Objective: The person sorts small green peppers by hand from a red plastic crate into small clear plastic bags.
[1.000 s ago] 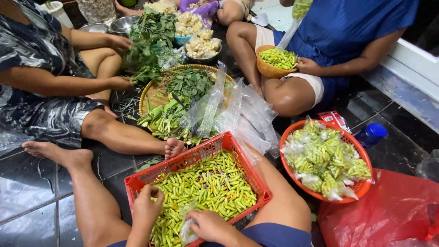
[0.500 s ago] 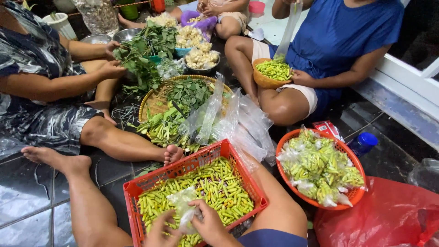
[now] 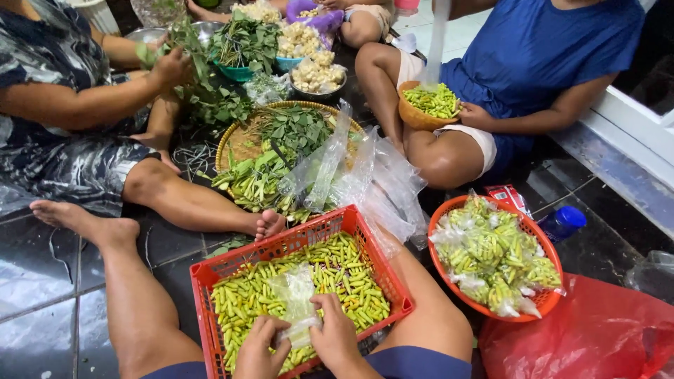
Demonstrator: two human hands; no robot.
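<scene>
two hands work at the near edge: the left hand (image 3: 258,349) and the right hand (image 3: 335,338) both have their fingers clamped on one clear plastic bag (image 3: 298,303), which lies on top of the green chillies (image 3: 351,281) in the red crate (image 3: 281,247) resting across the person's lap. the crate is one, square and slotted, nearly full of loose chillies.

to the right, just beside the knee, one round orange basket (image 3: 540,303) holds many small filled bags of chillies (image 3: 491,256). far right, a person in blue holds one small orange bowl (image 3: 414,118) of chillies on their lap.

in the middle, one flat woven tray (image 3: 239,144) carries leafy greens (image 3: 295,130) and a pile of green pods, with a heap of empty clear bags (image 3: 372,182) spilling over its right side. at the far left another person's hand (image 3: 172,67) grips a leafy sprig. beyond the tray stand several bowls, three of them with pale chunks (image 3: 316,74). one red bag (image 3: 597,337) lies on the floor near right, and one blue bottle (image 3: 565,221) just behind the basket.
</scene>
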